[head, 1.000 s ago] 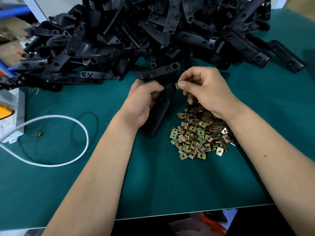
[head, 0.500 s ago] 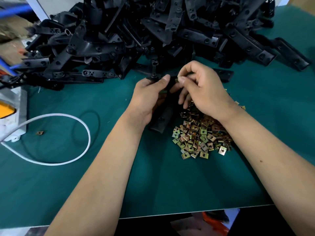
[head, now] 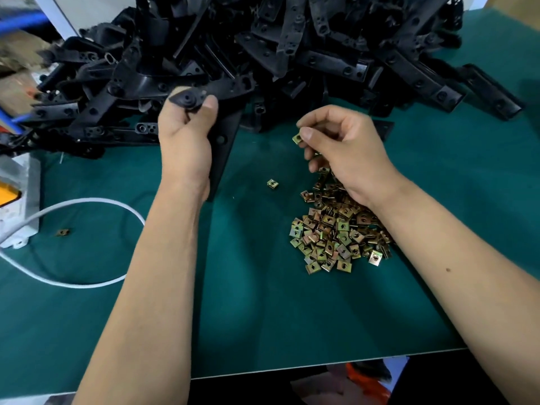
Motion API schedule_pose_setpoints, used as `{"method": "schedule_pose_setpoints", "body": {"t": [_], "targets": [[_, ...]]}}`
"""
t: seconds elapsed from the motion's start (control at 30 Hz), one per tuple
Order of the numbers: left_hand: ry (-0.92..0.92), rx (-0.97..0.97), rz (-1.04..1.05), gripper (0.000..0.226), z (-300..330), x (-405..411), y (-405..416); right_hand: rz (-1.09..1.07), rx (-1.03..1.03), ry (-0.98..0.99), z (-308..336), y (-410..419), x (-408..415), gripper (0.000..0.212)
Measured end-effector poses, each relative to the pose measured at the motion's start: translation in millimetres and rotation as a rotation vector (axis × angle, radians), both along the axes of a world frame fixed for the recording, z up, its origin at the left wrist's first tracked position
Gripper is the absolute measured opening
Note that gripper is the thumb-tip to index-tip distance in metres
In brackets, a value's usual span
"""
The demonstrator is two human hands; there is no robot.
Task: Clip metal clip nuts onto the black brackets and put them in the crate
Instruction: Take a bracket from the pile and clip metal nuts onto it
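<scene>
Clip nut (head: 297, 138), small, stiff and light, we pinched by its edges in our right hand (head: 344, 150); our left hand (head: 187, 133) gripped a rigid black bracket (head: 222, 141).

A long black bracket (head: 222, 141) stands tilted, its round end up, in front of a big black bracket pile (head: 263, 54). One small gold clip nut (head: 297, 138) is up off the mat — another (head: 272, 184) lies alone, near the shiny nut heap (head: 336, 232).

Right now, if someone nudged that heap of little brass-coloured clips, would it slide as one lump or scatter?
Probably scatter: the pile of clip nuts lies loose, with strays already apart on the green mat. Each looks light, since the right hand pinches one with just fingertips. Flat and square, they likely won't roll.
</scene>
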State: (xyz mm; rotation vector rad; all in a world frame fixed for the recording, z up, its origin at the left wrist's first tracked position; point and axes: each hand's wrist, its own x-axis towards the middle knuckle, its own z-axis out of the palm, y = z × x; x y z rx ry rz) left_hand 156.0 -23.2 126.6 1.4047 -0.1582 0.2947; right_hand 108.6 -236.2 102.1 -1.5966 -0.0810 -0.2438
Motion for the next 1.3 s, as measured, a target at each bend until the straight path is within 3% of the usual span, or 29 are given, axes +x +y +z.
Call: {"method": "schedule_pose_setpoints", "body": {"t": [0.17, 0.33, 0.47, 0.73, 1.03, 1.3], "targets": [[-0.125, 0.272, 0.262, 0.008, -14.6, 0.1, -6.1, 0.004, -0.001, 0.004, -1.0, 0.4, -0.5, 0.011], [-0.306, 0.626, 0.183, 0.026, -29.8, -9.9, -28.3, 0.041, 0.013, 0.035, -2.0, 2.6, -2.3, 0.008], [-0.340, 0.679, 0.161, 0.044, -31.1, -9.7, -35.9, 0.058, -0.058, 0.021, -4.9, 10.0, -3.8, 0.010], [-0.320, 0.716, 0.210, 0.050, -31.2, -9.3, -34.7, 0.053, -0.022, 0.021, -8.0, 9.3, -1.3, 0.009], [-0.284, 0.761, 0.273, 0.036, -31.7, -9.1, -35.6, 0.079, -0.028, 0.036, -7.7, 8.0, -0.8, 0.010], [-0.258, 0.920, 0.327, 0.043, -27.7, -14.2, -41.1, 0.085, -0.078, 0.037, -4.8, 8.1, -2.8, 0.017]]}}
